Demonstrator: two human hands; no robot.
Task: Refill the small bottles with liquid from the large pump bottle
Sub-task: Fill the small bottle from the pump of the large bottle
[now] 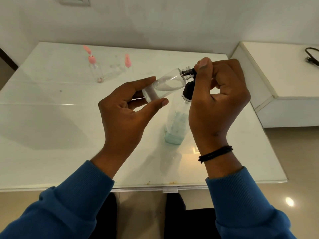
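My left hand (124, 109) holds a small clear bottle (165, 84) between thumb and fingers, tilted almost on its side with its open neck to the right. The black pump nozzle (189, 72) of the large clear bottle (176, 125) reaches into that neck. My right hand (217, 97) is curled over the pump head, thumb on top. The large bottle stands on the white table (51, 118) with pale blue-green liquid at its bottom. A little clear liquid lies in the small bottle.
Two more small clear bottles with pink pump caps, one (95, 68) at the back left and one (128, 66) beside it, stand on the table. A white cabinet (276, 80) with a black cable (311, 56) is at the right.
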